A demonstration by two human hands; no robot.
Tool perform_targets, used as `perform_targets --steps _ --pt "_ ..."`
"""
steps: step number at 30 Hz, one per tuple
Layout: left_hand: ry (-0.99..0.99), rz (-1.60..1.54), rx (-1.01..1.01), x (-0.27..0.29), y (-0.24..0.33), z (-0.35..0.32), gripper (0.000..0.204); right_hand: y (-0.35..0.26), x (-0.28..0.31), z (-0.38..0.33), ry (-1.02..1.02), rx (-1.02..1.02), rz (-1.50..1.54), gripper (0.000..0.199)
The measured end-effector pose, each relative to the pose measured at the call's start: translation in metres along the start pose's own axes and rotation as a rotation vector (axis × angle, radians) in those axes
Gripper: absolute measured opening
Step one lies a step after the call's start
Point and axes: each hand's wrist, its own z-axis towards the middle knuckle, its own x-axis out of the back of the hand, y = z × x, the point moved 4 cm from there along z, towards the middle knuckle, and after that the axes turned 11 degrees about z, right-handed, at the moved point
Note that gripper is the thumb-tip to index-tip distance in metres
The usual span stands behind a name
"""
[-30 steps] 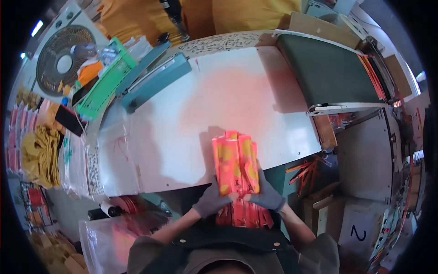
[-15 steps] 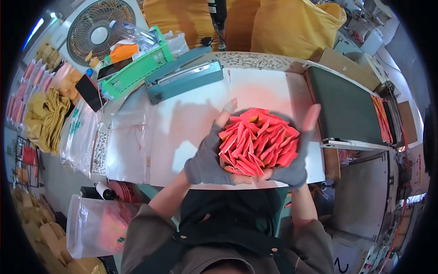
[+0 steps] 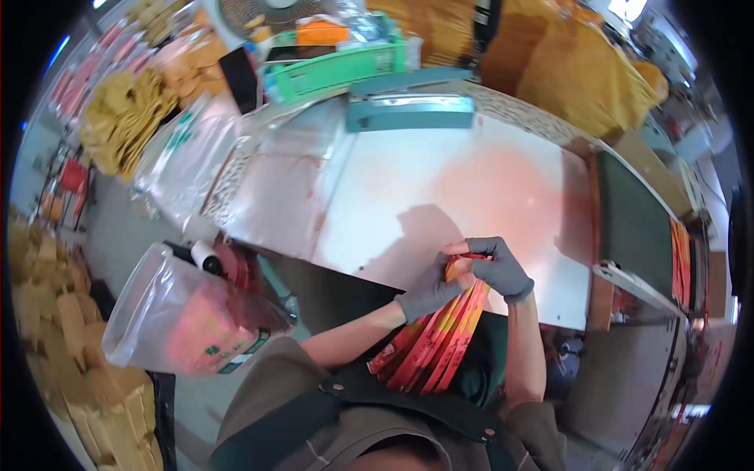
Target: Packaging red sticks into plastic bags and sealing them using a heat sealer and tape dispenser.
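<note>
A bundle of long, slim red and yellow packets point(image 3: 436, 337) is gripped by both my hands over the near edge of the white worktable point(image 3: 393, 188). The packets fan downward toward my lap, and their upper ends are bunched between my fingers. My left hand point(image 3: 432, 287), in a grey glove with bare fingertips, closes on the bundle from the left. My right hand point(image 3: 503, 271), gloved the same way, wraps its top from the right. The fingers partly hide the upper ends.
A teal bag sealer point(image 3: 412, 114) and a green basket point(image 3: 338, 74) stand at the back. Clear plastic bags point(image 3: 271, 188) lie on the table's left. An open clear bag with red contents point(image 3: 204, 322) stands lower left. A dark green conveyor belt point(image 3: 636, 212) is at right.
The bundle has come nearer my body and tipped, so its packets' sides show instead of their ends. My hands went from cupping it to gripping its top. The view has turned leftward.
</note>
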Motion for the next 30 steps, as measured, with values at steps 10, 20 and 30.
perform_targets --steps 10,20,30 --pt "0.468 1.3 0.344 0.335 0.02 -0.135 0.023 0.032 -0.033 0.064 -0.146 -0.046 0.053 0.019" --pt "0.502 -0.754 -0.158 0.265 -0.023 -0.099 0.017 0.023 -0.059 0.078 -0.062 -0.019 0.064 0.033" --pt "0.614 -0.112 -0.125 0.182 -0.014 -0.032 0.011 0.03 -0.025 0.043 0.047 0.07 0.15 0.017"
